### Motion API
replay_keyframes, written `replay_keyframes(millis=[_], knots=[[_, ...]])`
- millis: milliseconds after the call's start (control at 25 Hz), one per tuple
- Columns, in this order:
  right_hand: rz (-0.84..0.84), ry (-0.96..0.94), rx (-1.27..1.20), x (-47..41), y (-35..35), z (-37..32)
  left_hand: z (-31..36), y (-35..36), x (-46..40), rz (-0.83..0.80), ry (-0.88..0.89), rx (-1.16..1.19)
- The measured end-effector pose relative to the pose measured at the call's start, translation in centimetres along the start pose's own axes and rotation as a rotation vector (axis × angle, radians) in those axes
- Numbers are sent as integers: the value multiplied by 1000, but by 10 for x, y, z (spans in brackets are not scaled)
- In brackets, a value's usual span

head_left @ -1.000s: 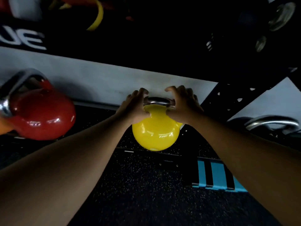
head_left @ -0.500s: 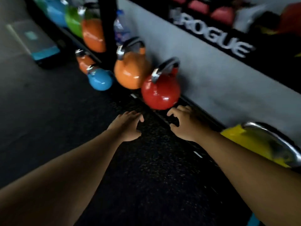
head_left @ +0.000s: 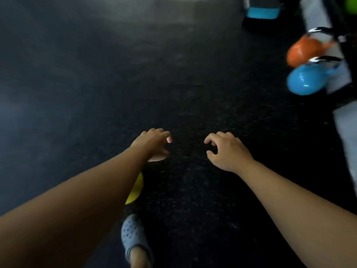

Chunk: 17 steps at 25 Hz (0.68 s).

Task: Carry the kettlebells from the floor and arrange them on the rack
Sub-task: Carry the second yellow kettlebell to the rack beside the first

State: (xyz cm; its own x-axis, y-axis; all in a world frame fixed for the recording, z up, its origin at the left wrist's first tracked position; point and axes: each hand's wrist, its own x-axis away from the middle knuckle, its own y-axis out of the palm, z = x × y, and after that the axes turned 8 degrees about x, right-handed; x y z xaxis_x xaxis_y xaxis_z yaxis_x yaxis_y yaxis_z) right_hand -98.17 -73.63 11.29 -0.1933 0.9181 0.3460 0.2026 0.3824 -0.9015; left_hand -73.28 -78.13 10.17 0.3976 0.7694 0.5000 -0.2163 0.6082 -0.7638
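Note:
My left hand (head_left: 154,144) and my right hand (head_left: 226,149) hover side by side over the dark rubber floor, fingers curled and apart, holding nothing. A small orange kettlebell (head_left: 303,50) and a blue kettlebell (head_left: 305,79) lie blurred on the floor at the far right, beside the grey base of the rack (head_left: 345,122). A sliver of something yellow (head_left: 136,190) shows under my left forearm; most of it is hidden by the arm.
A foot in a grey clog (head_left: 133,235) stands on the floor below my left arm. A dark step platform with a blue edge (head_left: 263,12) sits at the top right. Speckled black floor fills the middle and left.
Both hands let go of the yellow kettlebell on the rack. The view then swung left, away from the rack and onto open floor, with the hands held out empty.

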Motion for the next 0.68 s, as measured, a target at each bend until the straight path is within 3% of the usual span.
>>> replay_keyframes(millis=[160, 280, 440, 600, 680], knots=[[-101, -146, 9, -64, 64, -132, -160, 4, 67, 6, -283, 81], [-175, -235, 56, -96, 114, -198, -241, 29, 103, -28, -398, 144], [-248, -365, 214, -124, 181, -245, -297, 92, 120, -76, -468, 264], [-249, -545, 375, -148, 241, -267, -305, 168, 108, -168, -467, 407], [-273, -579, 374, -158, 263, -270, -303, 198, 98, -90, -480, 494]])
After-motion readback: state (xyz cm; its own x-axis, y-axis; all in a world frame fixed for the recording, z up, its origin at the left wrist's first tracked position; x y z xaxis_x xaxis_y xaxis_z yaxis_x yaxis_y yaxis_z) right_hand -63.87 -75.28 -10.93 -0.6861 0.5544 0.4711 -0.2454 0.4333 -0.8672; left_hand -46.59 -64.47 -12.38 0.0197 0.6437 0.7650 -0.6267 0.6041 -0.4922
